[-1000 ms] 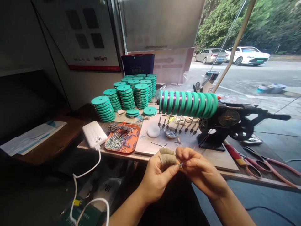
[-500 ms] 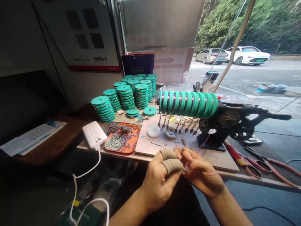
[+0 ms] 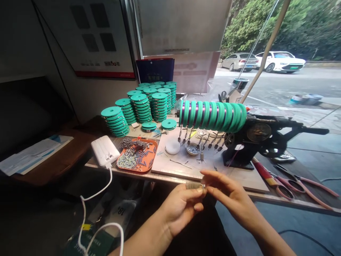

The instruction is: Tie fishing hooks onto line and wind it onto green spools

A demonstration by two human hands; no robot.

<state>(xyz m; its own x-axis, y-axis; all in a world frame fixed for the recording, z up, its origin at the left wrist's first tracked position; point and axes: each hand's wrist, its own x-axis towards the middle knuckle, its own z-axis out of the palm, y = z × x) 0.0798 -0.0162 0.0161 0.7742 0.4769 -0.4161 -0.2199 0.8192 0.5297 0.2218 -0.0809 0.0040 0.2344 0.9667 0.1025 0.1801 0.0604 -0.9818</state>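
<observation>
My left hand (image 3: 183, 204) is held just in front of the table edge, closed in a pinch, with a beige cloth sleeve on a finger. A tiny thing sits at its fingertips, too small to make out. My right hand (image 3: 229, 199) is beside it, index finger and thumb apart, the thumb close to the left fingertips. Beyond them, a row of green spools (image 3: 213, 115) wound with purple line sits on a black winding machine (image 3: 259, 133). Small dark metal pieces hang below the spools. A small bowl of grey beads (image 3: 193, 149) stands under them.
An orange tray (image 3: 152, 156) of small metal parts lies left, beside a white power bank (image 3: 105, 151) with a cable. Stacks of green spools (image 3: 140, 106) stand behind. A white lid (image 3: 172, 146) and thin hook tool (image 3: 181, 164) lie on the board. Scissors (image 3: 303, 181) lie right.
My hands have moved slightly apart and turned. The right finger and thumb, pinched together before, are now spread. The left hand has rolled, so only one cloth sleeve shows.
</observation>
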